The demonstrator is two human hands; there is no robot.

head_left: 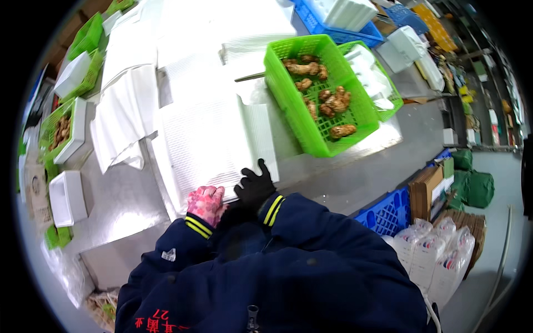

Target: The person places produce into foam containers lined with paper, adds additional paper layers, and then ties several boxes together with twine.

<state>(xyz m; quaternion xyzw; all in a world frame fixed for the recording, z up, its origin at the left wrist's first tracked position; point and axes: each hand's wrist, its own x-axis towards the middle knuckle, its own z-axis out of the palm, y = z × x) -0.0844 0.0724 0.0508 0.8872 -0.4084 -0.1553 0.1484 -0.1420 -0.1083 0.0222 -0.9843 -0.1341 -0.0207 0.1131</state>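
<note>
White ribbed foam sheets [205, 141] lie in a stack on the metal table in front of me. At their near edge is my left hand [206, 204] in a pink patterned glove, its fingers curled together over the sheet's edge. My right hand [255, 186], in a black glove, rests at the near right corner of the stack with thumb and fingers spread. Beyond it to the right, a green plastic basket [302, 125] holds several brown, knobbly mushrooms [336, 102] lying loose on its slatted bottom.
Another green basket [395, 102] with white foam pieces adjoins the first. At left are draped white sheets [130, 111], a white foam box [68, 197] and a green basket of brown pieces [47, 130]. A blue crate [388, 213] and plastic-wrapped white stacks [438, 252] stand at lower right.
</note>
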